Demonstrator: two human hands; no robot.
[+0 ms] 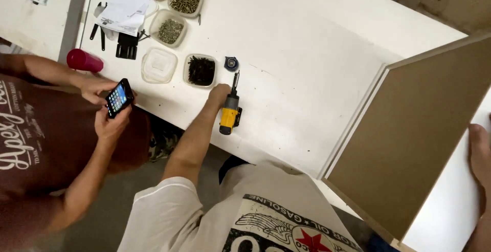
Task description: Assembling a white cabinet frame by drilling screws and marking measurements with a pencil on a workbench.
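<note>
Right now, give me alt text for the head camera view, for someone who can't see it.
The person's left hand rests on a yellow drill lying on a white table, beside tubs of screws. Their right hand steadies a brown board, while a second person on the left holds a phone.

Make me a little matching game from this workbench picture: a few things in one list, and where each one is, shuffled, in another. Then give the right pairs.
Things:
1. cordless drill
2. phone
3. brown panel
4. red cylinder

Places:
A. at the table's left edge, beside the other person's arm
B. under the wearer's left hand, lying on the white table
C. held in another person's two hands
D. steadied by the wearer's right hand at the far right

Pairs: 1-B, 2-C, 3-D, 4-A
</note>
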